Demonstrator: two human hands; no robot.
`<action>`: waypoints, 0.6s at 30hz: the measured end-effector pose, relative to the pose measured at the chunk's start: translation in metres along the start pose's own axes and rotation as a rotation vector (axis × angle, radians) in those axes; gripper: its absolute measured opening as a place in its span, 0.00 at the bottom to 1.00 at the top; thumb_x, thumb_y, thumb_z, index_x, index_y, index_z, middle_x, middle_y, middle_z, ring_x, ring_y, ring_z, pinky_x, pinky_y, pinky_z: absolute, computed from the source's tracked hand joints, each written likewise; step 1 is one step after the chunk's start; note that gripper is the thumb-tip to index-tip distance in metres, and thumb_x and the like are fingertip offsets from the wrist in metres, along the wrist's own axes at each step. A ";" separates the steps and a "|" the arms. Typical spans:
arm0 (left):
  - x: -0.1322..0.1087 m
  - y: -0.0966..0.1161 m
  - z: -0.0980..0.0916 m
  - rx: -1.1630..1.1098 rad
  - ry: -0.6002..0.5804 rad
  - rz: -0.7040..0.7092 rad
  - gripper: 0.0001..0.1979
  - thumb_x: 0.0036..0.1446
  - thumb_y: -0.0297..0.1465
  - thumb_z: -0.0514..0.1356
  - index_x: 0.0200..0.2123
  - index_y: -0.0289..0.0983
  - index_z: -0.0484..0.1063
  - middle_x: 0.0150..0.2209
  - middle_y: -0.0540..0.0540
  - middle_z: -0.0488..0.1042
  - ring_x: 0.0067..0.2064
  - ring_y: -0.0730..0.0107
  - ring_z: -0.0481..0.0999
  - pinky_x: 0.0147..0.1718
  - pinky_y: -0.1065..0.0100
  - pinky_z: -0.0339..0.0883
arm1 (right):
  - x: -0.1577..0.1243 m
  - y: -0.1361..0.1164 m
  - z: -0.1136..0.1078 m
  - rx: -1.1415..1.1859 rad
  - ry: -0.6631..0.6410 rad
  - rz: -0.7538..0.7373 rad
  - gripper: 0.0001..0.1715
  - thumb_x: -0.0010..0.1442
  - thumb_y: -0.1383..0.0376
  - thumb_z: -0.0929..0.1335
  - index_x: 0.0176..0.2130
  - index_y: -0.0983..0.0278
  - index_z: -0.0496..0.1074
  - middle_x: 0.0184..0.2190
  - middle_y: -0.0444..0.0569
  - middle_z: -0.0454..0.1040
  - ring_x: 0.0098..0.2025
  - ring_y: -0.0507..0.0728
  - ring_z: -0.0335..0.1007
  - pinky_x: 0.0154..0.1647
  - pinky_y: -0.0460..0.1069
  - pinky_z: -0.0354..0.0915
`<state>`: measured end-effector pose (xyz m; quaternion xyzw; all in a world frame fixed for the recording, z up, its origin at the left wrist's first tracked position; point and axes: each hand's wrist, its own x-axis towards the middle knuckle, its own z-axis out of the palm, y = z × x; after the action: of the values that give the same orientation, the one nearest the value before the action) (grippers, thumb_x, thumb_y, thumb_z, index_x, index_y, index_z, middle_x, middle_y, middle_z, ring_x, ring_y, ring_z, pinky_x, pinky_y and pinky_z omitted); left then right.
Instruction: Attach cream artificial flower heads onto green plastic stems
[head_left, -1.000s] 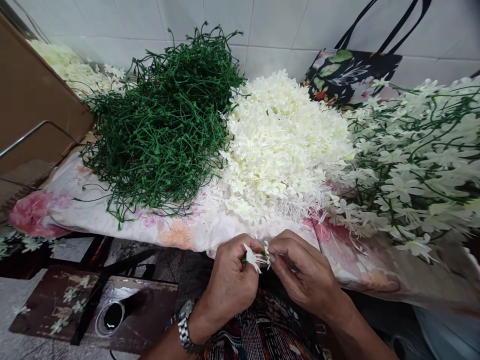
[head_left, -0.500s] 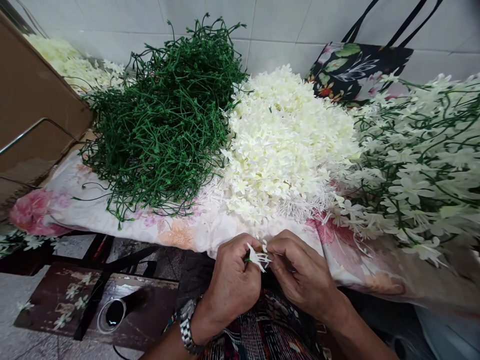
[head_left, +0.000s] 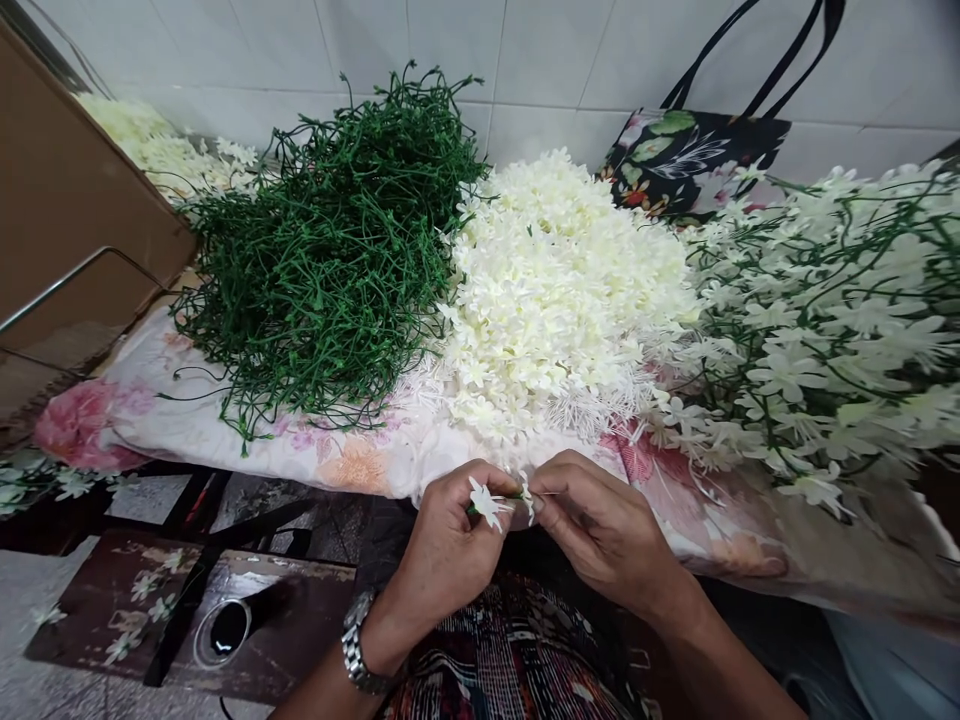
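Note:
My left hand is closed around a thin green stem that carries a small white flower. My right hand pinches another white flower against the tip of that stem. Both hands meet just in front of the table's near edge, over my lap. Behind them lies a heap of loose white flowers. To its left sits a tangled pile of bare green stems.
A floral cloth covers the table. Finished stems with white flowers are piled at the right. A floral tote bag leans on the tiled wall. A brown box stands at left, a low wooden stool below.
The hands stay together at the stem and have shifted slightly left and up. The flower at my left thumb has turned a little.

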<state>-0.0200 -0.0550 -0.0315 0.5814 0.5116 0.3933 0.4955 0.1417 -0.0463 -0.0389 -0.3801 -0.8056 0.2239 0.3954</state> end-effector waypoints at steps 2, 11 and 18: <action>0.000 -0.001 0.000 0.007 0.021 0.021 0.06 0.47 0.22 0.55 0.24 0.36 0.70 0.23 0.51 0.70 0.27 0.73 0.68 0.28 0.74 0.61 | 0.000 -0.001 0.001 0.008 0.014 0.013 0.07 0.59 0.75 0.62 0.34 0.64 0.64 0.27 0.45 0.67 0.28 0.49 0.65 0.27 0.44 0.63; 0.000 -0.001 0.001 0.041 -0.018 0.063 0.09 0.48 0.20 0.51 0.22 0.36 0.67 0.19 0.54 0.65 0.23 0.77 0.62 0.23 0.76 0.56 | -0.003 -0.001 0.004 0.028 0.016 0.029 0.07 0.59 0.75 0.62 0.34 0.64 0.63 0.27 0.44 0.66 0.28 0.48 0.63 0.27 0.42 0.62; 0.000 -0.002 0.003 0.050 0.013 0.149 0.08 0.48 0.21 0.50 0.23 0.36 0.65 0.19 0.54 0.61 0.23 0.76 0.61 0.23 0.75 0.55 | 0.000 -0.001 0.002 -0.021 -0.027 -0.025 0.07 0.59 0.76 0.61 0.34 0.65 0.63 0.27 0.46 0.66 0.29 0.49 0.63 0.28 0.43 0.62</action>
<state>-0.0172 -0.0559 -0.0344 0.6277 0.4797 0.4200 0.4467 0.1395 -0.0471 -0.0397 -0.3710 -0.8179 0.2154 0.3834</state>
